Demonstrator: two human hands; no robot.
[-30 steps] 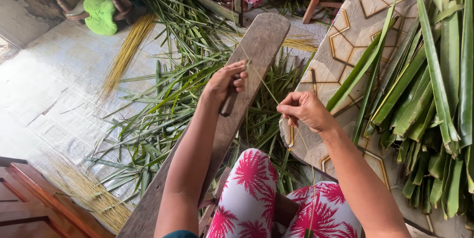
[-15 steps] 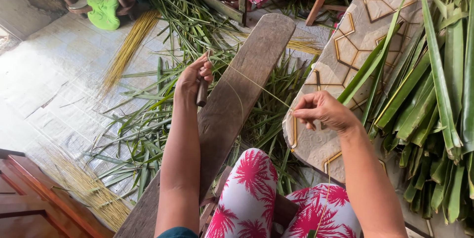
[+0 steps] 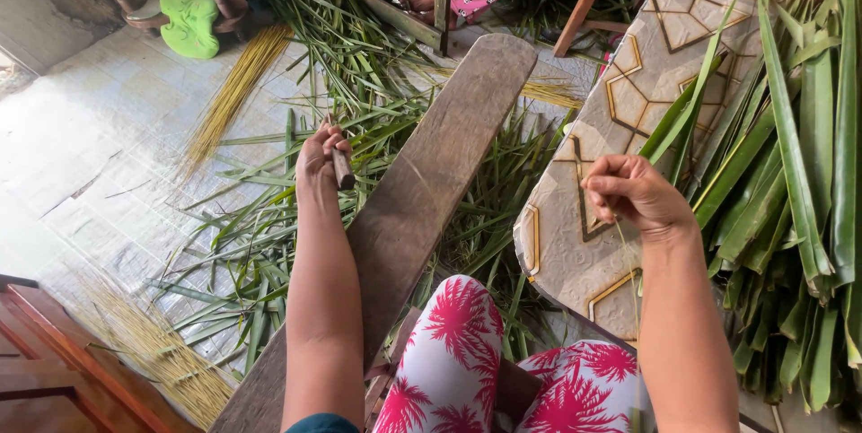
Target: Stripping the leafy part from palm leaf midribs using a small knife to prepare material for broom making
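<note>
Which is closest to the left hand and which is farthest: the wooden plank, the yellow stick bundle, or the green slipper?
From the left hand, in the head view:
1. Wooden plank, just to its right, running up the middle.
2. Yellow stick bundle, on the floor up and to the left.
3. Green slipper, farthest, at the top left by the chair legs.

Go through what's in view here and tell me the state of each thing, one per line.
Left hand: closed around a knife handle.
Right hand: pinched on a thin leaf rib.
Plank: sloping up from the lap, bare.
Leaf stack: whole, piled on the patterned cushion.
Floor strips: scattered loose.
Yellow ribs: gathered in a bundle.
</note>
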